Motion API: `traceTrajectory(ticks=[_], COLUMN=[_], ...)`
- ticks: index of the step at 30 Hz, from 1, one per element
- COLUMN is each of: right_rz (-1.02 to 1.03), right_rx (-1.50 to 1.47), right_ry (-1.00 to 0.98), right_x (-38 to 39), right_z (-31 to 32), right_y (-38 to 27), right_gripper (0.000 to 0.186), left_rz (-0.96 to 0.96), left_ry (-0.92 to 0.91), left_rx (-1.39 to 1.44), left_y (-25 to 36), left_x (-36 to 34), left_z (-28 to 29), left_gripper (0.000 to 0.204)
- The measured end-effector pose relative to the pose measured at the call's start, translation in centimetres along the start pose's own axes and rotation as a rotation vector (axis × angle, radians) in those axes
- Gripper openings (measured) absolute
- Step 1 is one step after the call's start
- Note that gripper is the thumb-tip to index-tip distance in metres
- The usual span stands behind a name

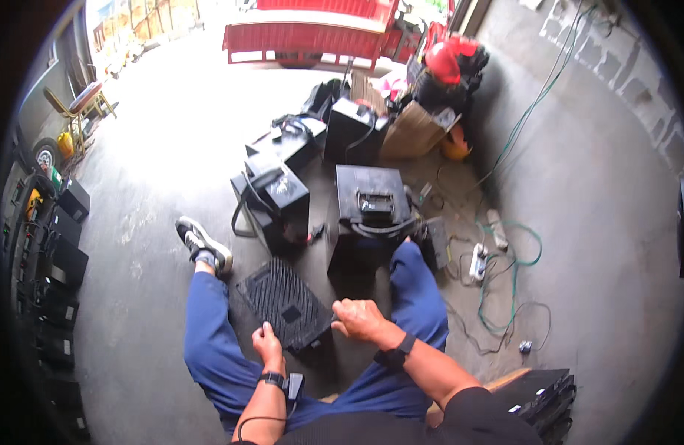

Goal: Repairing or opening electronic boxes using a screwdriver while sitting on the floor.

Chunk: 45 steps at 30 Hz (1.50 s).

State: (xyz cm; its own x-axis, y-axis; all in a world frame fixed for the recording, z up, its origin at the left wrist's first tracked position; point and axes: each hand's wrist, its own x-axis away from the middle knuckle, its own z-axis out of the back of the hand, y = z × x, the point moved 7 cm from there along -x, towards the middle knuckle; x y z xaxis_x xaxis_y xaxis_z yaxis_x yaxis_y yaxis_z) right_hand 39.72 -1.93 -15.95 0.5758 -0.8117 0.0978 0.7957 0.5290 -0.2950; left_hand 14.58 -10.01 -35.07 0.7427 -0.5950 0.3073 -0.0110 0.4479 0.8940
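Note:
A black box with a ribbed, wavy-patterned face (276, 297) lies on the floor between my legs, a small dark square on its face. My left hand (268, 345) is closed at the box's near left edge, thumb up; what its fingers hold, if anything, is hidden. At the box's right corner my right hand (359, 319) is curled into a fist, and I cannot make out what is in it. Just beyond stands a black box with a handle and a recessed socket (375, 204). Left of that sits another black box with a strap (277, 194).
More black boxes (353, 130) and cardboard (418, 132) stand farther off. Cables and a white power strip (478, 262) lie on the floor at the right. Black cases (538, 400) are stacked near my right side. Dark boxes (67, 256) line the left wall.

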Motion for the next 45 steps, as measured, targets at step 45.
traceTrajectory(ticks=[45], right_rz=[-0.373], right_rx=[-1.326], right_ry=[0.855], right_x=[1.6], right_z=[17.9], right_y=[18.3], right_gripper=[0.025], left_rz=[-0.121], left_ry=[-0.009], left_rx=[0.223], left_y=[5.4], left_x=[0.6], left_z=[1.6], left_gripper=[0.014])
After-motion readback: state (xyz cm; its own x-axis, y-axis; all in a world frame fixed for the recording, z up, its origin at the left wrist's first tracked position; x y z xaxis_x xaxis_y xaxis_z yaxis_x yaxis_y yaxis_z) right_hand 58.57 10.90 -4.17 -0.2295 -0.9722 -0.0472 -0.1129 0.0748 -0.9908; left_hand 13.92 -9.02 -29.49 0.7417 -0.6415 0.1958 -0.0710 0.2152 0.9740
